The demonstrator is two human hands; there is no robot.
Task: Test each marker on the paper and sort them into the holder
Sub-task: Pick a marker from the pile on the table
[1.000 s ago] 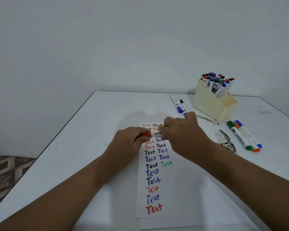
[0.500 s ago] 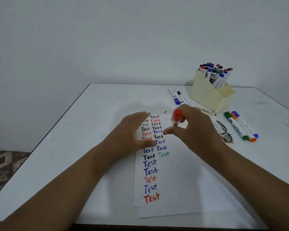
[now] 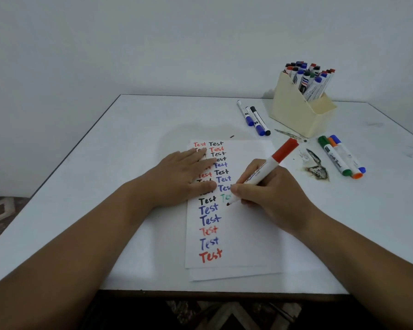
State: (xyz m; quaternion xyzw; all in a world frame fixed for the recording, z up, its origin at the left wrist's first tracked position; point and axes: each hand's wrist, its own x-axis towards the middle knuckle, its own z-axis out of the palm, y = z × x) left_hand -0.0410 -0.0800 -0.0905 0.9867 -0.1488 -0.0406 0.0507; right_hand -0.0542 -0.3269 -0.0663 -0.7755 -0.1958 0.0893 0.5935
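Observation:
My right hand (image 3: 270,189) grips a red marker (image 3: 270,164) like a pen, its cap stuck on the back end and its tip touching the paper (image 3: 243,234) just below the green "Test". My left hand (image 3: 184,175) lies flat on the paper's left column of written words, fingers straight. The cream holder (image 3: 296,113) stands at the back right with several markers upright in its rear compartment.
Three markers (image 3: 253,116) lie left of the holder. Green, orange and blue markers (image 3: 341,157) lie to its right front. A dark scorch-like stain (image 3: 316,169) marks the white table (image 3: 105,163). A second sheet pokes out beneath the paper. The table's front edge is close.
My hands pulled the cap off the red marker. The right hand turned the marker and brought its tip down to the paper, while the left hand opened and settled flat on the sheet.

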